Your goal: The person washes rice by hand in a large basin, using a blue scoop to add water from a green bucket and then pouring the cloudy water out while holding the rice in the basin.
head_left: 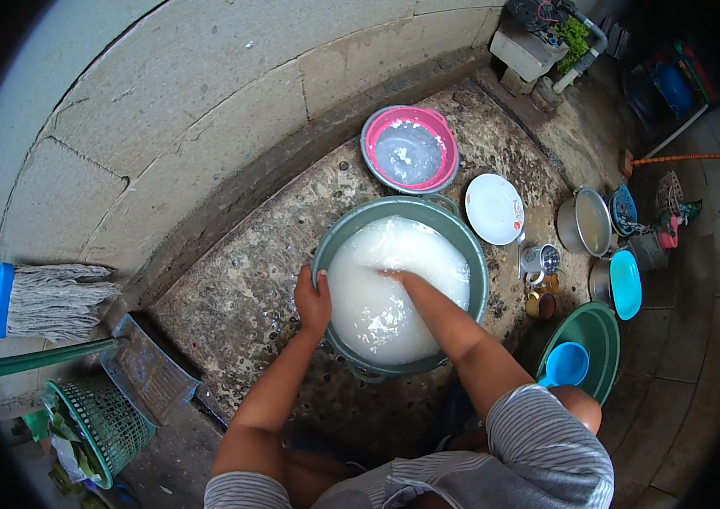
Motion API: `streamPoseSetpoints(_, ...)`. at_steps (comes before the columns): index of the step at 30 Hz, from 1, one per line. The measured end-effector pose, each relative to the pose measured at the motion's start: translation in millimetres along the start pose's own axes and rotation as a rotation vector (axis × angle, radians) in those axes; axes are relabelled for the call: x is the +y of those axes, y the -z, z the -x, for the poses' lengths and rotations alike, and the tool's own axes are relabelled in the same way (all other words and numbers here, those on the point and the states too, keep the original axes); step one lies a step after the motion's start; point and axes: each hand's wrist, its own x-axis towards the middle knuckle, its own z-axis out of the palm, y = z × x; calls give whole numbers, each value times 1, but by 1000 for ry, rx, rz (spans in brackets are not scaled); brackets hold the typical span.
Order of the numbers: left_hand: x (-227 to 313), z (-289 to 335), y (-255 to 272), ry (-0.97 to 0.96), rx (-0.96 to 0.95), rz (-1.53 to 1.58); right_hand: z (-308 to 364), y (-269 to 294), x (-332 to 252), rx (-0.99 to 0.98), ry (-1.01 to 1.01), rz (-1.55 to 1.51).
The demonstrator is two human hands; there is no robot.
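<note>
A large green basin [480, 293] full of milky white liquid [394, 327] stands on the floor in front of me. My left hand [313, 299] grips the basin's left rim, its thumb over the inner side. My right hand [394, 276] is sunk in the liquid near the middle, so its fingers are hidden. Just beyond the basin sits a pink basin [442, 127] inside a grey one, with cloudy water and white bits in it. To the right of that lies a white plate [494, 208] with a small printed pattern.
Cups [541, 257], a metal pot [570, 222] and a turquoise bowl [625, 284] stand at the right. Nearer, a blue dipper [567, 365] rests in a green tub [602, 327]. A mop [58, 301], dustpan [152, 373] and green basket [114, 424] are at the left, by the wall [207, 110].
</note>
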Motion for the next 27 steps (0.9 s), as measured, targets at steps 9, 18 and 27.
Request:
streamPoseSetpoints(9, -5, 1, -2, -25, 77, -58, 24, -44, 37, -443, 255, -957)
streamPoseSetpoints(18, 1, 2, 6, -16, 57, -70, 95, -50, -13, 359, 144, -162)
streamPoseSetpoints(27, 0, 2, 8, 0, 57, -59, 82, 44, 60, 738, 109, -135)
